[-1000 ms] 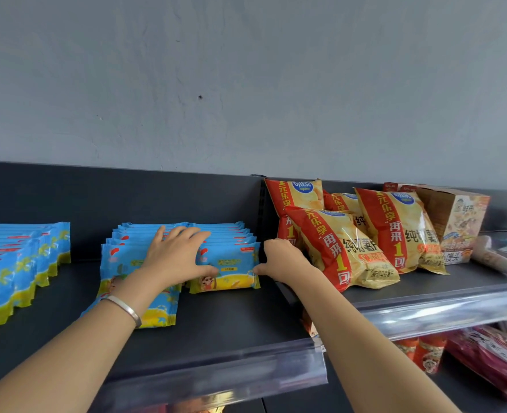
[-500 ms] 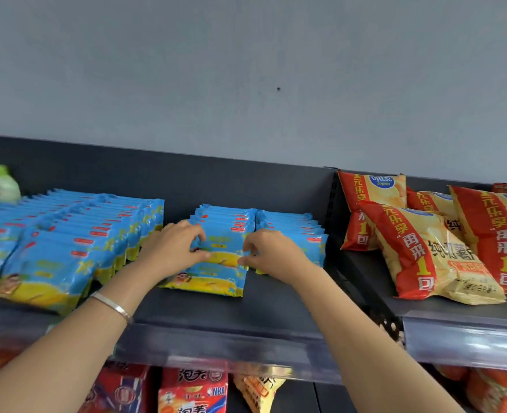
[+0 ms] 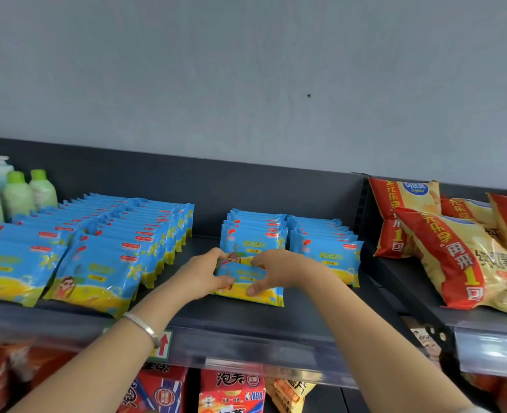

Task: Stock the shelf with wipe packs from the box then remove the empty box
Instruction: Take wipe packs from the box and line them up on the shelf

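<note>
Blue-and-yellow wipe packs stand in rows on the dark shelf [image 3: 246,320]. Both hands hold the front wipe pack [image 3: 247,278] of the middle row: my left hand [image 3: 204,272] grips its left edge, my right hand [image 3: 273,269] grips its right side, thumb low on the front. Behind it stands the rest of that row [image 3: 253,234], with another row [image 3: 323,245] to its right. Two longer rows of packs [image 3: 97,248] fill the shelf's left part. No box is in view.
Green-capped bottles [image 3: 17,195] stand at the far left back. Red-and-yellow snack bags [image 3: 455,251] lie on the adjoining shelf to the right. A clear price rail [image 3: 246,350] runs along the shelf front; red snack packages [image 3: 231,389] sit on the shelf below.
The view has swung left, bringing the left rows and bottles in. My hands moved from the sides of the rows to the front pack of the middle row, which both now grip.
</note>
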